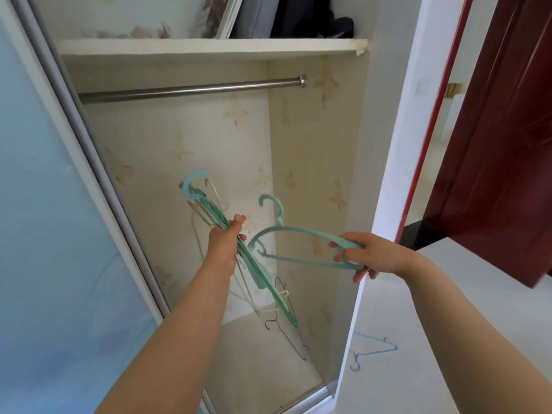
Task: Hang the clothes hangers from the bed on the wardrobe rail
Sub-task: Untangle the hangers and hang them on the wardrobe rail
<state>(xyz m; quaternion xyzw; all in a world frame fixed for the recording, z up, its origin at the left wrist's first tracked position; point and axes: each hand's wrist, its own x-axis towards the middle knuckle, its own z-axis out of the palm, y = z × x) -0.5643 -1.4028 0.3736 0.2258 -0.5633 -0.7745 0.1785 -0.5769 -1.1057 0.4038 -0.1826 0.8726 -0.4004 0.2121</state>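
My left hand (pixel 223 245) grips a bundle of hangers (pixel 263 279), teal plastic ones mixed with thin wire ones, held upright and slanting inside the open wardrobe. My right hand (pixel 363 255) holds a single teal plastic hanger (pixel 298 231) by its right shoulder end, hook pointing up, just right of the bundle. The steel wardrobe rail (pixel 191 89) runs bare across the top of the compartment, well above both hands.
A blue wire hanger (pixel 370 348) lies on the white floor outside the wardrobe. The frosted sliding door (pixel 53 234) stands at the left. A shelf (pixel 209 46) with stored items sits over the rail. A dark red door (pixel 504 144) is open at the right.
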